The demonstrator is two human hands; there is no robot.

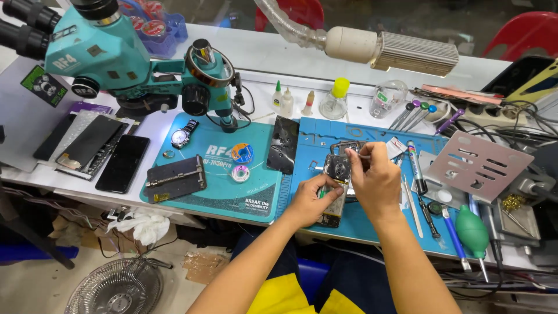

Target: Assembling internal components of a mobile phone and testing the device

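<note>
The opened phone [335, 189] lies on the blue mat [372, 224] at the front of the worktop [290, 58], its insides facing up, right in front of the person. The left hand [311, 200] grips the phone's lower left edge, fingers curled round it, pinning it to the mat. The right hand [375, 177] sits over the phone's top end, clenched on a thin metal tool [361, 155] that looks like tweezers, tip pointing left over the upper part of the phone.

Just right of that hand lie a marker-like pen [415, 168] and a white stick [412, 203]; farther right, a green air blower [472, 231] and a slotted metal plate [476, 164]. To the left, a teal mat [215, 192] carries a wristwatch [183, 135], 2 small spools [240, 163] and a dark clamp holder [175, 178]. Above it stands a teal microscope [116, 55]. Far left, 3 dark phones [93, 151] lie side by side. Small bottles [308, 102] line the back, under a lamp [389, 51].
</note>
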